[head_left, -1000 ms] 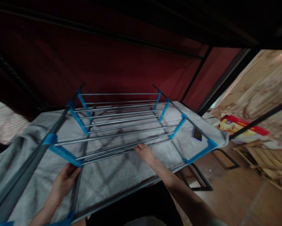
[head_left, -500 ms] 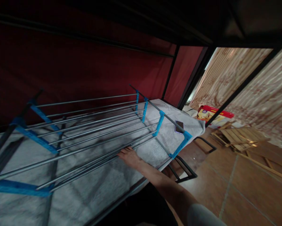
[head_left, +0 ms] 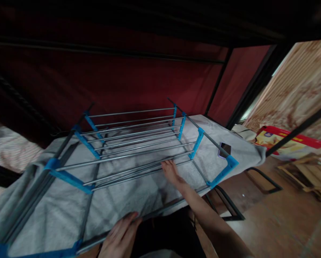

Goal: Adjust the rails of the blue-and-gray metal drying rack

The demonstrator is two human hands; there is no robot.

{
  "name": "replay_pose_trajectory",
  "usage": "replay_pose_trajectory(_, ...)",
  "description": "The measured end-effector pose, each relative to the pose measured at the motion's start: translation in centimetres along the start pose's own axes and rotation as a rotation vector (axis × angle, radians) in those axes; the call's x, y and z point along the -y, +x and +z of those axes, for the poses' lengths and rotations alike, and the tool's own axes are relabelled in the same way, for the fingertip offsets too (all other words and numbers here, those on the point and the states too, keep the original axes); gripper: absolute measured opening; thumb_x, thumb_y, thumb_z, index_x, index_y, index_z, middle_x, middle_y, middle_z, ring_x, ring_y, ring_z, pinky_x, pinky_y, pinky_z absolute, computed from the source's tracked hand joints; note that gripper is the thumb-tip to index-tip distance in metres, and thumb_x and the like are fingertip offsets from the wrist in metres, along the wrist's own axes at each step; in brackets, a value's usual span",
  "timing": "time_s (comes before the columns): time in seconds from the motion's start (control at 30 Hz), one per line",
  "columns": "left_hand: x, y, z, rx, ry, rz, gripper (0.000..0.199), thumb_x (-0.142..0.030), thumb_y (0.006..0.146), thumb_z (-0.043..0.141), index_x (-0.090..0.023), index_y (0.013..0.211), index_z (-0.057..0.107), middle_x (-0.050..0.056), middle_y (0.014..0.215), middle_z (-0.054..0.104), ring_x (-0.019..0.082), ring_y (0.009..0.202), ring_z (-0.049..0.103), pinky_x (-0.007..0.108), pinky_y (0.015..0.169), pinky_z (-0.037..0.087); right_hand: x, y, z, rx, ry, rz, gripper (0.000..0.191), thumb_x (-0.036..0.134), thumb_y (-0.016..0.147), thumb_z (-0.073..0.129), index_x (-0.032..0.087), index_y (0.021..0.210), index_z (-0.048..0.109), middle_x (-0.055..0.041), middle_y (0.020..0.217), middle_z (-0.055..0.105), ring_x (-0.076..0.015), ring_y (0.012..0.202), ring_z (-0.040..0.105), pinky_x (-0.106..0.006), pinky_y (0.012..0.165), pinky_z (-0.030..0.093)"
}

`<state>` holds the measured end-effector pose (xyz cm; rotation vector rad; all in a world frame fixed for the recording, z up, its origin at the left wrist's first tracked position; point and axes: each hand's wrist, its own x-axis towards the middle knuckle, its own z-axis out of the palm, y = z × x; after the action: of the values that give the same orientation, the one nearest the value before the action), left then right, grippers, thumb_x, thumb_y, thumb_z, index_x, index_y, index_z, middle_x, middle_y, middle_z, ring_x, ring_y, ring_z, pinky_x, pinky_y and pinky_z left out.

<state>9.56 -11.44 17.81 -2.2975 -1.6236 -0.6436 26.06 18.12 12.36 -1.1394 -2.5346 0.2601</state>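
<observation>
A rack of grey metal tubes (head_left: pixel 139 152) with blue plastic connectors (head_left: pixel 196 143) lies on a grey blanket (head_left: pixel 139 193). My right hand (head_left: pixel 171 173) reaches in at the middle, its fingers curled over several loose thin tubes lying across the rack. Closer to me, my left hand (head_left: pixel 121 234) rests at the near long tube (head_left: pixel 163 209) along the blanket's edge, fingers extended and close to it. Its fingertips touch or nearly touch that tube.
A phone (head_left: pixel 224 150) lies on the blanket at the right. A dark metal frame (head_left: pixel 216 84) and red fabric (head_left: pixel 122 82) stand behind. On the floor at the right are a red and yellow box (head_left: pixel 286 141) and wooden slatted furniture (head_left: pixel 310 172).
The view has turned left, so the rack's left end shows more fully. My left hand has come into view at the bottom. My right hand stays at the thin tubes.
</observation>
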Motion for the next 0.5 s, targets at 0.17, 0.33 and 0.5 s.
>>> replay_pose_trajectory(0.17,-0.7,6.7,1.9,0.102,0.006,-0.075,0.036,-0.008,0.09,0.045,-0.024,0.118,0.062,0.005,0.121,0.066,0.019,0.111,0.064,0.032,0.093,0.057,-1.9,1.9,0.1,0.02,-0.024,0.015,0.017,0.019,0.092,0.056,0.018,0.095,0.073,-0.0112,0.102,0.07,-0.0265,0.103,0.06,-0.042,0.094,0.044)
replay_pose_trajectory(0.33,0.4,6.3,3.6,0.127,0.004,-0.127,0.035,-0.01,0.091,0.047,-0.024,0.12,0.061,0.006,0.122,0.066,0.02,0.111,0.065,0.035,0.094,0.059,-2.3,3.2,-0.1,0.026,-0.045,-0.069,0.011,0.016,0.089,0.061,0.017,0.096,0.068,-0.0083,0.106,0.066,-0.0215,0.097,0.059,-0.033,0.089,0.045)
replay_pose_trajectory(0.5,2.2,2.1,3.7,0.082,0.069,-0.147,0.035,-0.014,0.092,0.045,-0.026,0.119,0.064,0.005,0.122,0.068,0.019,0.107,0.068,0.029,0.088,0.06,-2.0,2.7,-0.5,-0.002,-0.054,-0.137,0.015,0.012,0.094,0.053,0.019,0.1,0.064,-0.0046,0.101,0.066,-0.0197,0.095,0.059,-0.032,0.093,0.044)
